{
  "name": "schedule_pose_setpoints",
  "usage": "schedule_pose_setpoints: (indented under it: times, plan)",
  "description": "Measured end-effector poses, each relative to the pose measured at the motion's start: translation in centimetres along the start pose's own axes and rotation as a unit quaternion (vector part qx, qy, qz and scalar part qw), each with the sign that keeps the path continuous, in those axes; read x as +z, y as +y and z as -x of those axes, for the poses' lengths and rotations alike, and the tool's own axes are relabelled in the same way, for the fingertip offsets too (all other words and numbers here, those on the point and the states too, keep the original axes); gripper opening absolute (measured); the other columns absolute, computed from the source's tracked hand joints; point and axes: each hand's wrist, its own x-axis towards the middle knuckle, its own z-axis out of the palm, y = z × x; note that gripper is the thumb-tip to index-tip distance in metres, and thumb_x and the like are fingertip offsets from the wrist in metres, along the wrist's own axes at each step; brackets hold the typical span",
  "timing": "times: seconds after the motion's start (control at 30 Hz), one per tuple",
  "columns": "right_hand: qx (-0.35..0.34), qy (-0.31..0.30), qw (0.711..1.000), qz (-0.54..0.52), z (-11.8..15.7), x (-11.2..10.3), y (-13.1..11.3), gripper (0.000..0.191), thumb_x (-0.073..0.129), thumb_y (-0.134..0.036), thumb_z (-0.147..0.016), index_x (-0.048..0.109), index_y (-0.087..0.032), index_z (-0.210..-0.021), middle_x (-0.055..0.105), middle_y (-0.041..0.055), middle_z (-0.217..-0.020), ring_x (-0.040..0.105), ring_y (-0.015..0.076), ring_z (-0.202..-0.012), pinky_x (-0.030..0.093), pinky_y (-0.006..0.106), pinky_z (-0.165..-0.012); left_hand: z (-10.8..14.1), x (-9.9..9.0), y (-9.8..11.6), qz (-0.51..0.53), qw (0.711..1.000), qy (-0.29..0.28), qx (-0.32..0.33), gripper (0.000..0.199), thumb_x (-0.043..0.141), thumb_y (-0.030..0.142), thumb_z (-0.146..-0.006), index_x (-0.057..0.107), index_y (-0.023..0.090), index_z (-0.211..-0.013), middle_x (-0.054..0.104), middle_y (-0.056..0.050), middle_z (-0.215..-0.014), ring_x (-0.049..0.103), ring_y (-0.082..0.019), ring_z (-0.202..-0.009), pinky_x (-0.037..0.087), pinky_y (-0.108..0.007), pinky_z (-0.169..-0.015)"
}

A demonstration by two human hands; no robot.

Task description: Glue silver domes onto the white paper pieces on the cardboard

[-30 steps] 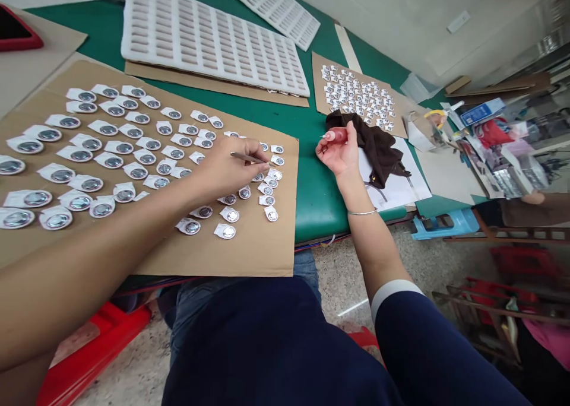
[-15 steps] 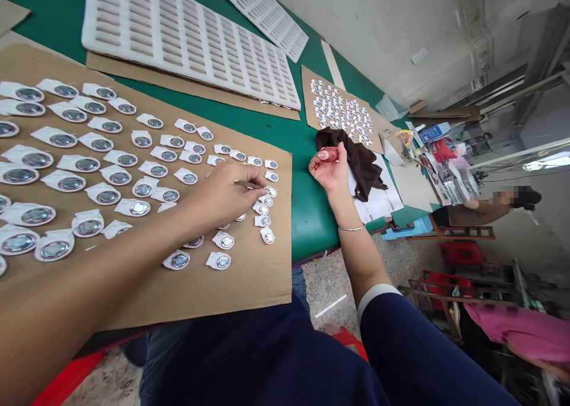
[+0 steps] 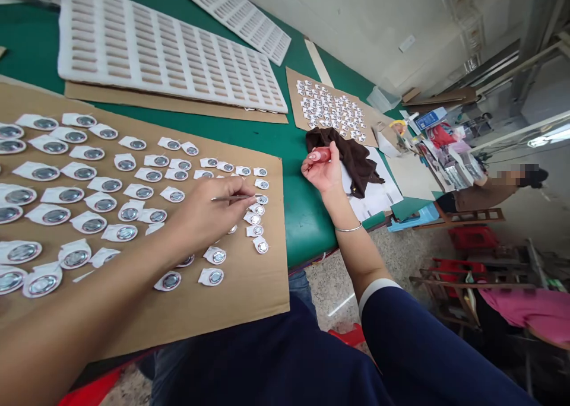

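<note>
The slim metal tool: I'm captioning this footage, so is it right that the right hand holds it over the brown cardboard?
Not quite: in the head view, the left hand holds the slim metal tool over the brown cardboard; the right hand holds a red bottle.

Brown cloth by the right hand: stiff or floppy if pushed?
Probably floppy: the brown cloth lies in loose folds. Unlikely to roll, being a crumpled heap. Might drag the white paper it partly covers.
</note>
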Motion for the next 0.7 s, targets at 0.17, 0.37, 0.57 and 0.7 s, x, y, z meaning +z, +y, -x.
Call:
schedule_pose_setpoints:
  times: [0.17, 0.37, 0.57, 0.7]
  plan:
    - [-0.007, 0.01, 0.999, -0.044, 0.3, 0.2, -0.7, 0.05, 0.053, -0.066, -0.082, 0.055, -0.017, -0.075, 0.057, -0.005, -0.054, 0.052, 0.0069, -0.049, 0.047, 0.02, -0.049, 0.1, -0.3, 0.7, -0.071, 0.997, -0.016, 0.005, 0.022, 0.06, 0.048, -0.082, 0.069, 0.028, -0.086, 0.072, 0.0, -0.087, 0.064, -0.02, -0.079, 0.046, -0.031, -0.061]
    - [-0.02, 0.037, 0.998, -0.047, 0.5, 0.4, -1.4, 0.05, 0.054, -0.065, -0.083, 0.055, -0.017, -0.072, 0.057, -0.003, -0.053, 0.05, 0.0073, -0.047, 0.047, 0.021, -0.046, -0.3, -0.3, 2.2, -0.094, 0.994, -0.021, -0.053, 0.026, 0.058, 0.047, -0.081, 0.067, 0.024, -0.09, 0.07, -0.003, -0.097, 0.062, -0.02, -0.079, 0.047, -0.031, -0.062]
    - [-0.018, 0.039, 0.998, -0.037, 0.2, 0.2, -1.4, 0.05, 0.057, -0.066, -0.08, 0.055, -0.018, -0.068, 0.058, -0.0023, -0.054, 0.052, 0.0076, -0.047, 0.046, 0.02, -0.045, -1.2, -0.2, 3.0, -0.103, 0.991, -0.054, -0.07, 0.028, 0.056, 0.047, -0.082, 0.063, 0.023, -0.095, 0.066, -0.001, -0.078, 0.058, -0.015, -0.059, 0.044, -0.026, -0.051]
    - [0.001, 0.056, 0.998, -0.043, 0.4, 0.4, -1.5, 0.055, 0.058, -0.072, -0.075, 0.053, -0.018, -0.065, 0.058, -0.0024, -0.054, 0.051, 0.0067, -0.045, 0.045, 0.019, -0.045, -1.6, -0.3, 3.9, -0.143, 0.987, -0.052, -0.057, 0.026, 0.056, 0.046, -0.084, 0.063, 0.022, -0.093, 0.066, -0.001, -0.076, 0.061, -0.015, -0.061, 0.046, -0.027, -0.055]
